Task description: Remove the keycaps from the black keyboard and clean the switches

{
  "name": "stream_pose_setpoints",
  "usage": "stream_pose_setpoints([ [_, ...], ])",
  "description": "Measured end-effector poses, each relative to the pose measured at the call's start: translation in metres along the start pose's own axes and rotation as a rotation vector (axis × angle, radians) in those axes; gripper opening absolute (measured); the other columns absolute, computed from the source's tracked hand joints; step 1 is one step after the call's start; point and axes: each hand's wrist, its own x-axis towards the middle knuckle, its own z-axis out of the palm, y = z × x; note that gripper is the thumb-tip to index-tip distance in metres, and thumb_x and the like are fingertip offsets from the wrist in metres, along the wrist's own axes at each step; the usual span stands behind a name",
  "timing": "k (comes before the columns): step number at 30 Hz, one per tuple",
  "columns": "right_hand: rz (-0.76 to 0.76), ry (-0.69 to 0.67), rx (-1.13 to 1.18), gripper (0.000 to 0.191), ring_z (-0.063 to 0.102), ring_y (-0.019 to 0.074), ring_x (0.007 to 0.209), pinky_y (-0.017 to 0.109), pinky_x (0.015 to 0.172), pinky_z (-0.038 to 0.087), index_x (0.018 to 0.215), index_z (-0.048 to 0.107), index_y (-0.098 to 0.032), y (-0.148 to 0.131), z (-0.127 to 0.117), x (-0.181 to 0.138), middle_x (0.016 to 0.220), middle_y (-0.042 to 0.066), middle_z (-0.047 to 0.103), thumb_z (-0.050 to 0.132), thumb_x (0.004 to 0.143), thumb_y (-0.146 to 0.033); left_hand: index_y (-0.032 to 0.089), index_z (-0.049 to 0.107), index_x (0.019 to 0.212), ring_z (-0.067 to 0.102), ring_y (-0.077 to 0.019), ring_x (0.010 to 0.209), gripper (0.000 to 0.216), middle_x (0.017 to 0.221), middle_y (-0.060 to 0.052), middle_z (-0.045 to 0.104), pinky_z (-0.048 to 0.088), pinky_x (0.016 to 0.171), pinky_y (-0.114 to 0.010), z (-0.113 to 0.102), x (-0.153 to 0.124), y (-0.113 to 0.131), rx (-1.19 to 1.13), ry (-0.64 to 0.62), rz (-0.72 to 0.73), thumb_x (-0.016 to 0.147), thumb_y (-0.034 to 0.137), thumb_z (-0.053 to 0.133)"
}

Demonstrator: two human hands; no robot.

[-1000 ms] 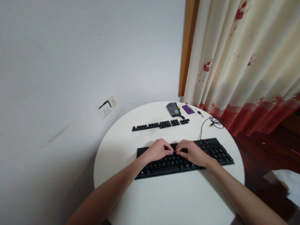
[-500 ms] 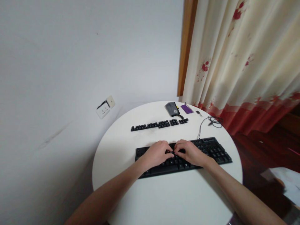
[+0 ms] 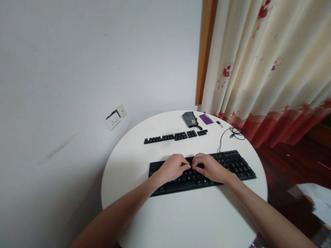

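Observation:
A black keyboard (image 3: 178, 187) lies across the white table, with both my hands over its middle rows. My left hand (image 3: 173, 167) has its thumb and fingers pinched together just above the keys. Close beside it, my right hand (image 3: 207, 167) is also pinched, its fingertips almost meeting those of the left. Whatever sits between the fingertips is too small to make out. Behind the keyboard, loose black keycaps (image 3: 180, 136) stand in rows, split into several groups. My hands hide part of the keyboard's upper middle.
At the back of the round table (image 3: 121, 165) lie a grey pouch (image 3: 190, 119), a purple cloth-like piece (image 3: 206, 119) and a small black-and-silver item (image 3: 219, 123). The keyboard's cable (image 3: 238, 132) is coiled at the right. A wall and a curtain (image 3: 232, 51) stand behind.
My left thumb and fingertips have closed together from a slightly wider gap. My right hand stays almost in place, and the keycap rows look the same.

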Motion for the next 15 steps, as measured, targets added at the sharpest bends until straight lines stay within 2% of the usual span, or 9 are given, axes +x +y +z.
stream_pose_setpoints([
  [9,-0.008,0.001,-0.014,0.011,0.061,0.0195,0.086,0.033,0.082,0.047,0.079,0.068,-0.02,-0.001,0.0,0.001,0.086,0.004,0.068,0.062,0.088,-0.016,0.021,0.076,0.092,0.062,-0.0223,0.085,0.023,0.089,-0.008,0.068,0.045,0.076,-0.033,0.005,-0.004,0.008,0.298,-0.01,0.025,0.093,0.033,0.055],
  [12,-0.008,-0.009,-0.064,0.012,0.06,0.0197,0.088,0.032,0.081,0.046,0.08,0.068,-0.02,-0.003,-0.002,0.0,0.087,0.005,0.067,0.06,0.088,-0.015,0.018,0.073,0.091,0.059,-0.0237,0.091,0.025,0.094,-0.01,0.067,0.043,0.079,-0.035,0.003,-0.007,0.015,0.45,-0.041,0.093,0.095,0.033,0.053],
  [15,0.002,-0.035,-0.147,0.011,0.059,0.0199,0.089,0.032,0.08,0.045,0.082,0.07,-0.021,-0.008,-0.005,-0.001,0.092,0.005,0.065,0.06,0.088,-0.018,0.016,0.071,0.1,0.055,-0.0268,0.097,0.032,0.097,-0.012,0.066,0.04,0.081,-0.038,0.007,-0.014,0.025,0.583,-0.028,0.155,0.094,0.042,0.054],
])
